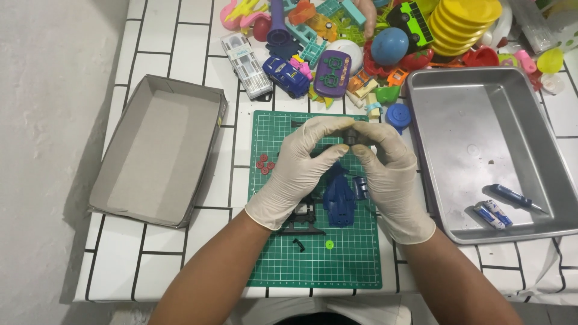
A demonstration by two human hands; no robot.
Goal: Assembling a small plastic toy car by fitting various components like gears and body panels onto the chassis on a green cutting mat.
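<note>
Head view, looking straight down: both gloved hands meet over the top half of the green cutting mat (355, 259). The left hand (298, 171) and right hand (385, 171) pinch a small dark part (351, 136) between thumbs and fingertips, both sets of fingers closed on it, held just above the mat's centre. It looks like light, stiff plastic, small enough to slip from smooth gloves, so a fingertip pinch on its ends seems the sound hold; hard squeezing could snap it, I'd judge.

Just under the hands, at 6 o'clock from the part, lies a blue toy body (338, 201), with black frame pieces (304, 219) at its 8 o'clock. Red wheels (264, 164) sit at the mat's 9 o'clock edge; a tiny green dot (329, 245) and a black bit (298, 244) lie lower down.

At 3 o'clock, a metal tray (475, 120) holds two batteries (492, 214) and a blue screwdriver (512, 197). At 9 o'clock, a cardboard box (158, 150). At 12 o'clock, a pile of toys (373, 42) crowds the mat's top edge, a blue toy car (286, 75) and white bus (245, 65) nearest. Another person's finger (365, 13) touches the pile at the far edge.
</note>
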